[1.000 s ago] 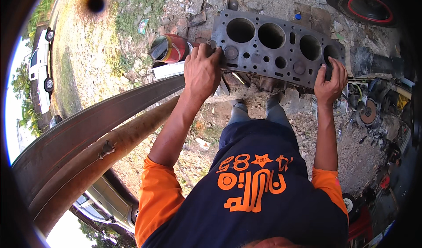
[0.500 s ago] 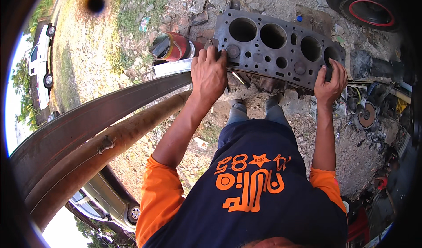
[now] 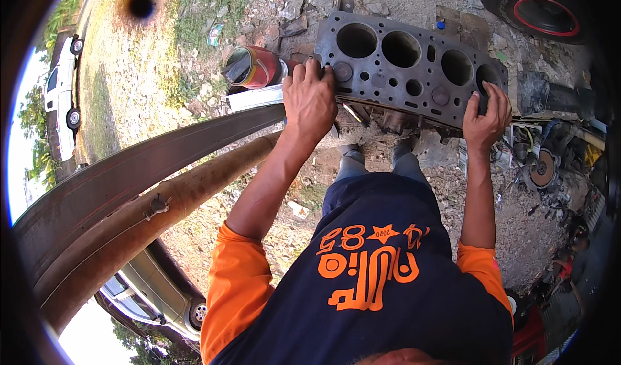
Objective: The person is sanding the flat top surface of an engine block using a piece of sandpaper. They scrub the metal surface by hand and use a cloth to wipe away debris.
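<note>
A grey metal engine block (image 3: 394, 83) lies in front of me with its flat, bored face up. Large round cylinder bores run along the far side of that face, and smaller holes dot the rest. My left hand (image 3: 312, 99) grips the left end, its fingers bent over the near corner and the thumb beside a round plug. At the near right corner, my right hand (image 3: 488, 116) holds the block, thumb on the top face and fingers curled at the rim of the last bore. The block's underside is mostly hidden.
Left of the block is a red can (image 3: 259, 67). A brown pipe (image 3: 162, 203) and a metal beam (image 3: 149, 146) cross the left side. Greasy machine parts (image 3: 542, 169) lie to the right, with a red-rimmed wheel (image 3: 543, 15) at the far right. Rubble covers the ground.
My left hand's fingers have shifted slightly farther away along the block's left end. My right hand keeps its place, and the block looks unmoved.
</note>
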The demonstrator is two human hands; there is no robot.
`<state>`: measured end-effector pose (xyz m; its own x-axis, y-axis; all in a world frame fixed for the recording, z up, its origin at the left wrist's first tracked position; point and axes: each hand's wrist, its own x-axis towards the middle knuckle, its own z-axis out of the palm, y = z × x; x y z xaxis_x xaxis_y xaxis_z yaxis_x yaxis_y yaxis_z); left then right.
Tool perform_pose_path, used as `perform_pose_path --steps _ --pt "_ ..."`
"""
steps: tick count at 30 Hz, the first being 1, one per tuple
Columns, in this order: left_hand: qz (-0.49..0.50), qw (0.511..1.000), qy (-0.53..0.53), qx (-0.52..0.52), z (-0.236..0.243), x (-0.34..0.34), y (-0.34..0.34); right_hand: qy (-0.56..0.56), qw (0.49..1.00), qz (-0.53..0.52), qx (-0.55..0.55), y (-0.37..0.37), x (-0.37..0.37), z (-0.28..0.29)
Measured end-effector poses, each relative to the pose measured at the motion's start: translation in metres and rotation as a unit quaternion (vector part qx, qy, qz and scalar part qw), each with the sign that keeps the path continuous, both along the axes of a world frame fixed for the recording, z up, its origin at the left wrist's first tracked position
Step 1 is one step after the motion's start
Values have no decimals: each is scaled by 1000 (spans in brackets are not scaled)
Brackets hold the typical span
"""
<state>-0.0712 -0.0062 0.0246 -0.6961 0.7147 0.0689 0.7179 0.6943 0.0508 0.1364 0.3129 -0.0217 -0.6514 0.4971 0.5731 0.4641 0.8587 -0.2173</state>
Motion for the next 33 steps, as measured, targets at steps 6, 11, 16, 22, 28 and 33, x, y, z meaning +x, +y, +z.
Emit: perform_pose_path --steps 6,11,16,22,28,33 --pt "0 998 -48 29 8 5 -3 2 1000 -9 -9 -4 -2 0" --pt "15 999 -29 44 -1 7 -3 3 1000 -9 -8 -2 -1 -1" --pt "27 998 -40 50 4 -5 3 1 1000 -2 -2 -4 -1 0" --pt "33 996 -33 78 -2 8 -8 0 1000 -7 -4 -2 -1 0" --pt "33 998 -26 53 2 2 -2 0 1000 -5 -11 -2 0 -1" --pt "34 998 -26 47 4 -7 0 1 1000 5 -3 -1 0 1"
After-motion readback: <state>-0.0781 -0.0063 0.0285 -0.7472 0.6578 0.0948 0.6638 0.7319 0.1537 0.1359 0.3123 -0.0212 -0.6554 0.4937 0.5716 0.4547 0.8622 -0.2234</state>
